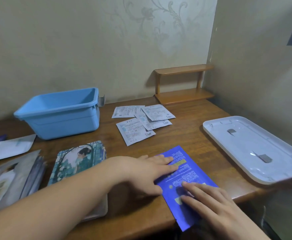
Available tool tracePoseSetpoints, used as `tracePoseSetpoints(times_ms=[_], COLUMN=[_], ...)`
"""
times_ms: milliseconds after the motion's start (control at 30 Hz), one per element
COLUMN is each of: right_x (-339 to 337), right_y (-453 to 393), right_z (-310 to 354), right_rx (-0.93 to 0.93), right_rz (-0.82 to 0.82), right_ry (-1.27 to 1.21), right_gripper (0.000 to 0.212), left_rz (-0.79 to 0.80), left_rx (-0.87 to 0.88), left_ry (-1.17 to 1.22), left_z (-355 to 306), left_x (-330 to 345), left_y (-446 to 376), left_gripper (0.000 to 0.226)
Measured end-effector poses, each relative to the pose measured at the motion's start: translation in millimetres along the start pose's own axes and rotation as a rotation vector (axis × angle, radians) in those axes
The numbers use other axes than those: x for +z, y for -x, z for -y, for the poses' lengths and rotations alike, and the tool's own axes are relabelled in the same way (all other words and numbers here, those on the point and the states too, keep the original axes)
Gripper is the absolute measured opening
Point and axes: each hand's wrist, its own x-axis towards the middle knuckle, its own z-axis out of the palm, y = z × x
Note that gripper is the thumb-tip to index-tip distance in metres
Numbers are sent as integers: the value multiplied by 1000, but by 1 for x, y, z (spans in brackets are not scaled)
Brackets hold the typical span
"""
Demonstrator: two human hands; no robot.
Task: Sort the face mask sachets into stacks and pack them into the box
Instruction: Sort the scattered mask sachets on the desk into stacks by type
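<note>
A blue sachet point(192, 174) lies flat near the table's front edge. My left hand point(147, 172) rests on its upper left part, fingers spread and flat. My right hand point(209, 201) presses its lower part with flat fingers. Several white sachets point(141, 122) lie loosely overlapped in the middle of the table. A stack of illustrated sachets point(77, 161) sits left of my left arm, and a grey pile of sachets point(13, 177) lies at the far left. The empty light-blue box point(62, 116) stands at the back left.
A white lid point(252, 148) lies upside down at the right, overhanging the table edge. A small wooden shelf point(183, 84) stands against the back wall. A white packet point(8, 148) lies left of the box. Walls close in behind and on the right.
</note>
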Motion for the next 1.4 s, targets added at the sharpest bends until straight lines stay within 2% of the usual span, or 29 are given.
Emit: tracePoseSetpoints(times_ms=[100, 167, 200, 267, 300, 367, 467, 533, 600, 667, 733, 767, 867, 1000, 1133, 1233, 1333, 1400], right_x=[-16, -31, -39, -61, -70, -80, -65, -43, -23, -8, 3, 8, 18, 35, 50, 55, 52, 46], right_y=[2, -11, -24, -59, -80, -118, -146, -140, -127, -118, -114, -113, -112, -117, -121, -121, -120, -118], right_z=[-9, -13, -15, -24, -32, -48, -62, -62, -62, -61, -60, -58, -51, -42, -29, -20, -18, -18], right_rx=[-76, -44, 7, 102, 134, 208, 602, 820, 886, 872, 891, 911, 942, 864, 817, 725, 599, 521], right_rz=[-49, -173, -259, -399, -441, -483, -395, -220, -89, -55, -61, -64, -24, 82, 53, 19, 93, 104], right_ry=[-76, -80, -115, -196, -200, -216, -562, -926, -1196, -1327, -1306, -1272, -1161, -970, -880, -724, -420, -286], right_gripper=[46, 44, 35, 16, 13, 25, 53, 64, 58, 50, 49, 48, 41, 33, 22, 17, 11, 19], left_rz=[71, 33, -57, -338, -478, -650, -660, -680, -688, -697, -733, -741, -749, -761, -746, -710, -579, -524], left_rx=[16, 60, 106, 184, 183, 102, 11, 12, 5, -18, -30, -34, -94, -226, -439, -410, -385, -426], left_ry=[44, 109, 189, 479, 679, 1127, 1641, 1819, 1880, 1852, 1802, 1794, 1722, 1363, 974, 746, 460, 286], left_z=[-6, -13, -18, -28, -33, -42, -49, -47, -44, -42, -42, -42, -49, -58, -62, -63, -59, -57], left_x=[0, -3, -2, 1, 2, 7, 16, 22, 28, 35, 40, 44, 60, 80, 80, 76, 74, 79], left_y=[11, 20, 24, 30, 32, 35, 34, 35, 38, 41, 45, 47, 57, 62, 66, 61, 49, 45], left_gripper=[99, 104, 97, 58, 41, 30, 33, 33, 32, 30, 35, 44, 92, 107, 105, 98, 87, 85])
